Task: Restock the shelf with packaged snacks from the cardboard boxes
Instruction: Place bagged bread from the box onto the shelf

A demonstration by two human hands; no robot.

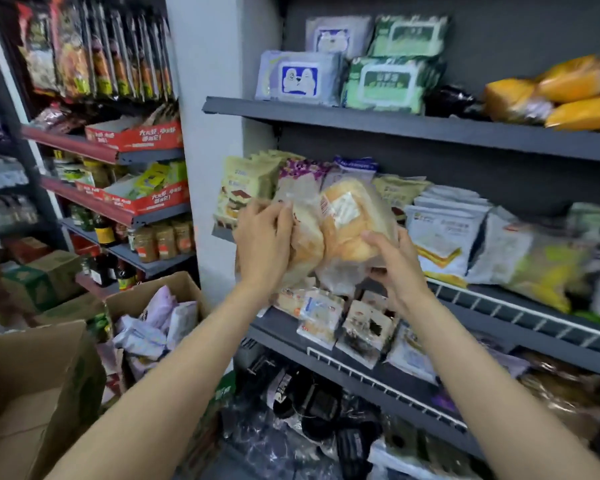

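Clear-wrapped bread packs point(329, 230) are gripped by left hand point(264, 244) and right hand point(397, 268) before the grey shelf point(499, 306).

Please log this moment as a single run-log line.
left hand: grips bread bag | right hand: grips bread bag | place: at middle shelf | box: snacks inside

Bagged bread point(352, 223) between both hands.
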